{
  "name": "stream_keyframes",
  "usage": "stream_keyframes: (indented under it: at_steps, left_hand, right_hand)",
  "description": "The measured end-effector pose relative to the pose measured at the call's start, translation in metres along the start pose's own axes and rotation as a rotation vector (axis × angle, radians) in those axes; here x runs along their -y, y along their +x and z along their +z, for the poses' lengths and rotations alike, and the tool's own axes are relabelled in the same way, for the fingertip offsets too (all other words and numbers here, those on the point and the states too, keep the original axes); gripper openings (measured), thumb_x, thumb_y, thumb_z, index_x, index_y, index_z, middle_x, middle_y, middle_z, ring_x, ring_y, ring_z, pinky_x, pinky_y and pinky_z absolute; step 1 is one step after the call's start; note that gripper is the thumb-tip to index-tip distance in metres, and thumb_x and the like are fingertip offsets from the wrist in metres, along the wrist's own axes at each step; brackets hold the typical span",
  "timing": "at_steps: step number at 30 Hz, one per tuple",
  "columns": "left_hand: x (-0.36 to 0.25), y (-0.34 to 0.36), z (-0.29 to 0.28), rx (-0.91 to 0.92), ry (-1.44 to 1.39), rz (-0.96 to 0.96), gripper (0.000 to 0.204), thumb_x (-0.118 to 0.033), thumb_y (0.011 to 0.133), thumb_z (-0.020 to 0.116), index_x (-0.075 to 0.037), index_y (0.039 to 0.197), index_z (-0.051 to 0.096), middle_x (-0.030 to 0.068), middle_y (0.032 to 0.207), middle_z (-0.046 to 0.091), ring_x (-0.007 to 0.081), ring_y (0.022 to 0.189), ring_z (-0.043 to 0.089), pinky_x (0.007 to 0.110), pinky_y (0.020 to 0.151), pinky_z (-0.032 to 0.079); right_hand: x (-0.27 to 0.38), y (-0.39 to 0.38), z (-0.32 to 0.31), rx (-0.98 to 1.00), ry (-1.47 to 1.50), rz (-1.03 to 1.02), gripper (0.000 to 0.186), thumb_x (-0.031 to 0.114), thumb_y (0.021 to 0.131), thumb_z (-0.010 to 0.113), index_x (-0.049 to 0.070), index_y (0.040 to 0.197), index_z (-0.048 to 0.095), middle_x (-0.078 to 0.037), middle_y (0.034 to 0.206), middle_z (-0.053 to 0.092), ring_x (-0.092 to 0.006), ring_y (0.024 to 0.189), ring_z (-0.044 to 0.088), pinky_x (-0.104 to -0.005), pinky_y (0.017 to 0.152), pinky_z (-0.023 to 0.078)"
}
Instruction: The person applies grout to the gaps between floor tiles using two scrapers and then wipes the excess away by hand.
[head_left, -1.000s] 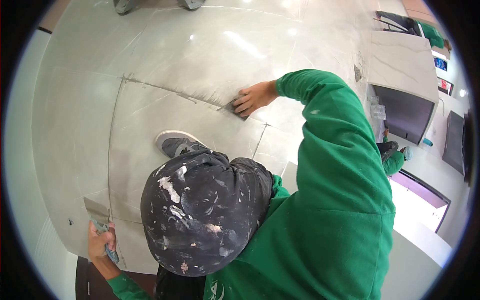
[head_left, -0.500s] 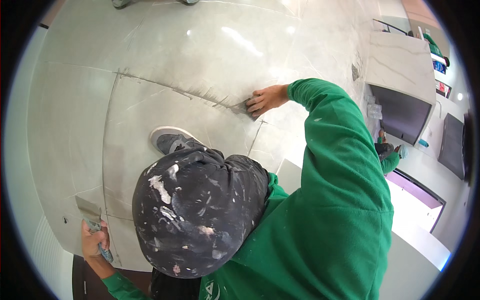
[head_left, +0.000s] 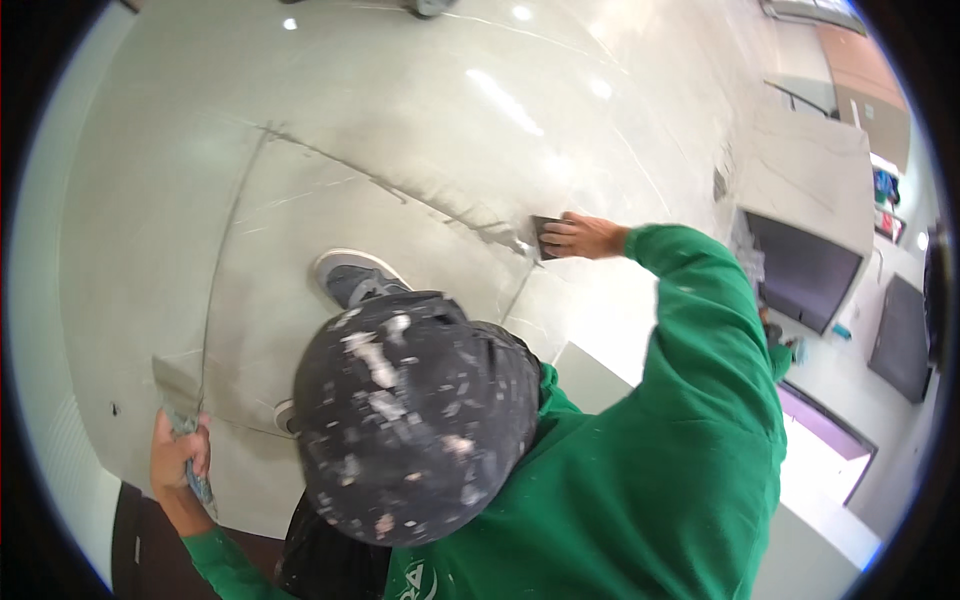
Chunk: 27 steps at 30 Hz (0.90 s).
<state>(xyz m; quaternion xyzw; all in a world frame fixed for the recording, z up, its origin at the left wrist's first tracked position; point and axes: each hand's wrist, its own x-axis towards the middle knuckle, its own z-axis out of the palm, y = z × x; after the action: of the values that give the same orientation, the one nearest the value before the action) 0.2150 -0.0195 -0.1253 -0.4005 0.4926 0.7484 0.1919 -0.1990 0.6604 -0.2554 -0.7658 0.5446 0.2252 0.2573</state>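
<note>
My left hand point(head_left: 180, 455) is closed round the stained handle of a wide scraper point(head_left: 175, 378) at the lower left. My right hand point(head_left: 575, 237), in a green sleeve, grips a dark flat pad point(head_left: 548, 231) on the large grey floor tile point(head_left: 300, 220), at the end of a joint point(head_left: 400, 190) smeared with dark grout. A grey shoe point(head_left: 355, 275) rests below the joint, in front of my paint-spattered dark knee point(head_left: 410, 410).
At the right stands a marble-patterned block point(head_left: 810, 170) with a dark opening. Beyond it are a dark cushion-like panel point(head_left: 895, 340) and part of another person point(head_left: 780, 355) in green. A pale wall point(head_left: 70, 460) curves along the left.
My right hand and the pad have slid right and slightly down along the joint. The view has shifted, with the block appearing lower. My left hand still holds the scraper.
</note>
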Motion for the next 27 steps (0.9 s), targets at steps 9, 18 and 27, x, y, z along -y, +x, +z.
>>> stream_keyframes:
  at_steps: [9,18,27]
  left_hand:
    - [-0.059,0.018,0.048,0.222,0.012,0.093,0.045,-0.013,0.088,0.072,0.004,0.125,0.053,0.0091,0.09,0.065,0.011,0.055,0.055,0.025,0.05,0.047]
    - [-0.099,-0.012,0.069,0.328,-0.031,0.133,0.037,-0.005,0.087,0.073,0.001,0.122,0.062,0.0067,0.096,0.069,0.007,0.06,0.055,0.02,0.049,0.044]
    - [-0.089,-0.008,0.061,0.332,-0.038,0.253,0.032,-0.015,0.092,0.073,-0.002,0.12,0.064,-0.0017,0.076,0.058,0.0041,0.057,0.051,0.02,0.05,0.042]
  right_hand:
    - [-0.066,0.175,-0.275,-1.083,0.587,0.158,0.053,-0.001,0.084,0.055,0.011,0.136,0.057,-0.014,0.129,0.056,-0.0326,0.117,0.053,-0.0476,0.099,0.041]
    - [-0.023,0.271,-0.45,-1.366,0.463,-0.759,0.048,0.001,0.084,0.052,0.011,0.13,0.064,-0.017,0.13,0.057,-0.0348,0.113,0.056,-0.0469,0.096,0.046]
    - [-0.069,0.294,-0.451,-1.117,0.175,-0.206,0.063,-0.005,0.076,0.059,0.017,0.135,0.06,-0.012,0.137,0.052,-0.0338,0.124,0.049,-0.0465,0.103,0.04]
